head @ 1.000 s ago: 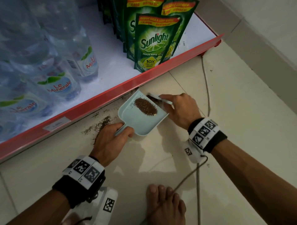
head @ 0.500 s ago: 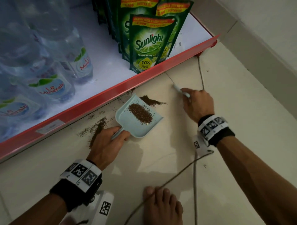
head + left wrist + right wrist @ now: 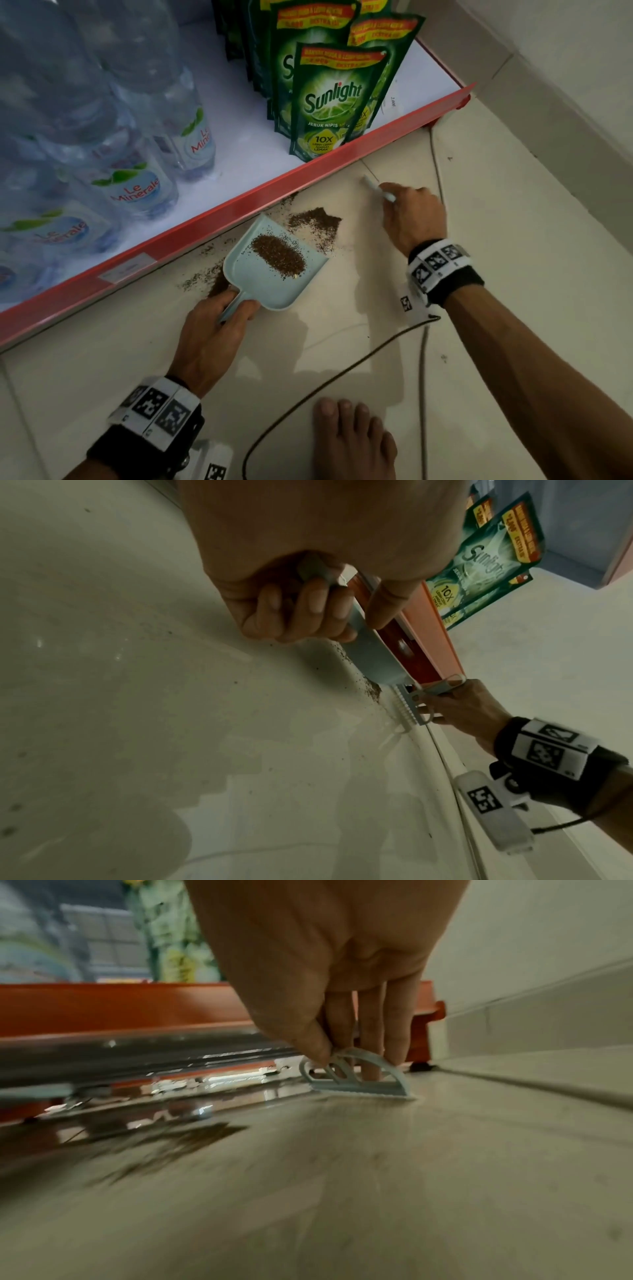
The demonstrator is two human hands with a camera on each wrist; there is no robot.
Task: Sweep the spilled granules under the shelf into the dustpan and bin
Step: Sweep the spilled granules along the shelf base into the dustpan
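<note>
Head view: left hand (image 3: 209,339) grips the handle of the dustpan (image 3: 270,291), which sits on the floor (image 3: 513,274) holding a heap of granules (image 3: 278,256). Right hand (image 3: 412,216) pinches a small brush (image 3: 376,187), bristles down, right of a loose pile (image 3: 315,221) beside the pan's mouth, below the shelf edge (image 3: 239,209).

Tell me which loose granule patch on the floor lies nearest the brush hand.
The dense patch just off the dustpan mouth, toward the right hand with the brush. The other patch lies past the pan, beside the left hand.
</note>
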